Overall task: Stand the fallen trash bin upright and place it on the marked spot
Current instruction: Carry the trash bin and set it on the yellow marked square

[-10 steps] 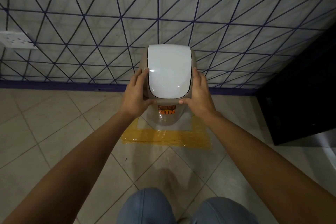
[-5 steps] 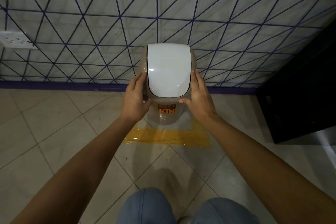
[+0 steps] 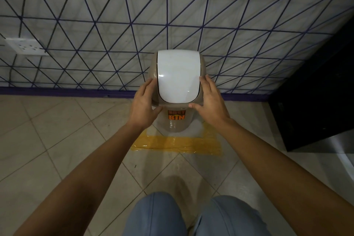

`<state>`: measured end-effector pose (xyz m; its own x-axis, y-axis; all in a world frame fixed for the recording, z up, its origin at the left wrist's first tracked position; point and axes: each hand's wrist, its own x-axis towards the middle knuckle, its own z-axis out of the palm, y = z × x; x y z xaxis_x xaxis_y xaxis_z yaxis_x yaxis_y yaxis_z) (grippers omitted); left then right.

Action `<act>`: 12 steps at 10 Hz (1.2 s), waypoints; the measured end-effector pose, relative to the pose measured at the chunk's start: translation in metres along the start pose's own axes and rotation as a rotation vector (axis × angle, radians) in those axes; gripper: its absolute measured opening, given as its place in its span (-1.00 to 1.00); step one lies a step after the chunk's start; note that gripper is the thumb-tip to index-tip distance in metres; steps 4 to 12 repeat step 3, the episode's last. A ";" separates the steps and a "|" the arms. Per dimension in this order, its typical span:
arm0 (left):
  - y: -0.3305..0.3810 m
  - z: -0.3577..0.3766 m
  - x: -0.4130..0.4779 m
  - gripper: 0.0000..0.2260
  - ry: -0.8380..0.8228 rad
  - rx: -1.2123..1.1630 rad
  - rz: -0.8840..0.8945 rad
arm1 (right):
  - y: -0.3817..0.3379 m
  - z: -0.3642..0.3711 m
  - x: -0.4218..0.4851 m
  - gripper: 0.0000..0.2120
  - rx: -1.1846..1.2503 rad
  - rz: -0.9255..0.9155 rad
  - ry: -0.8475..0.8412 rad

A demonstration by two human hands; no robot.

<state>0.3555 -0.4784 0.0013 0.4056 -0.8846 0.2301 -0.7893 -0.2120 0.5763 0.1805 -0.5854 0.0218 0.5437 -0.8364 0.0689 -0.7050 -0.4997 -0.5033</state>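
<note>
The trash bin [image 3: 177, 124] is beige, with a white swing lid [image 3: 178, 74] and an orange "BIN" label. It stands upright on the floor close to the wall. Its base rests inside the yellow tape square [image 3: 176, 142] that marks the spot. My left hand [image 3: 143, 105] presses the left side of the lid housing, thumb under its front rim. My right hand [image 3: 209, 103] holds the right side, thumb on the front rim. The bin's lower body is partly hidden by both hands.
A wall with a purple triangle grid [image 3: 172, 15] stands right behind the bin, with a white socket plate [image 3: 24, 46] at the left. A black cabinet [image 3: 316, 92] stands to the right. Beige floor tiles [image 3: 47, 140] spread to the left. My knees in blue trousers [image 3: 191, 216] are at the bottom.
The bin has stayed upright on the tape square. Both hands have slid slightly back toward the front of the lid, with the fingers a little looser.
</note>
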 end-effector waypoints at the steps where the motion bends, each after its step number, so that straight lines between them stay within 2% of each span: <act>1: 0.007 -0.008 -0.001 -0.25 -0.004 0.008 -0.006 | -0.005 -0.010 -0.004 -0.17 0.002 -0.011 0.007; 3: 0.026 -0.029 -0.003 -0.29 0.022 -0.011 0.003 | -0.017 -0.035 -0.009 -0.20 0.006 -0.015 0.052; 12: 0.026 -0.029 -0.003 -0.29 0.022 -0.011 0.003 | -0.017 -0.035 -0.009 -0.20 0.006 -0.015 0.052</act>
